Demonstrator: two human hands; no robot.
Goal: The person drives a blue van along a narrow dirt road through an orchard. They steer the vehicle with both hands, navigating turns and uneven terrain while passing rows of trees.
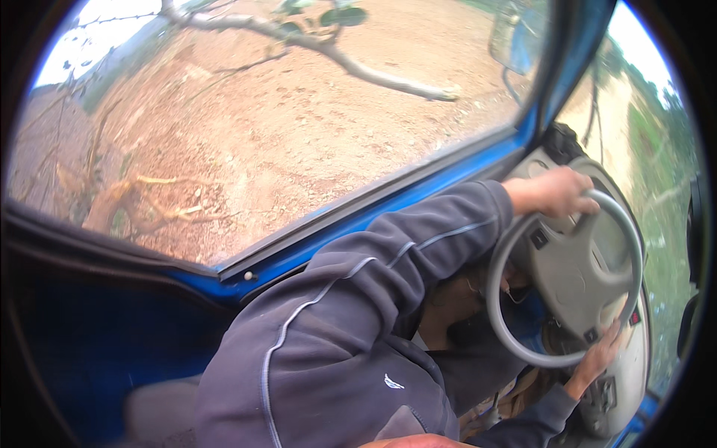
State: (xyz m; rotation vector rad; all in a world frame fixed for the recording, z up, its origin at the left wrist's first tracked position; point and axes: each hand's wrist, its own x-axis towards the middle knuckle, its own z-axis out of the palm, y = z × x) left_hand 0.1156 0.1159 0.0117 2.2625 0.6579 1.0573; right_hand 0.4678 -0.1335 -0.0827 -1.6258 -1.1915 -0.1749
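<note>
A grey steering wheel (515,340) with a broad hub stands at the right. My left hand (551,192) is closed round the upper part of its rim, with my dark-sleeved arm stretched across in front of the side window. On the lower right part of the rim lies my right hand (599,351), its thumb side against the wheel and fingers wrapped over the rim, partly hidden. Behind the wheel runs a light grey dashboard (631,373).
A blue door frame (358,224) borders the large side window. Outside, a cut branch (358,66) hangs close to the vehicle over reddish bare earth (299,134). A side mirror (514,37) sits beyond the window. Green slope shows through the windscreen (661,216).
</note>
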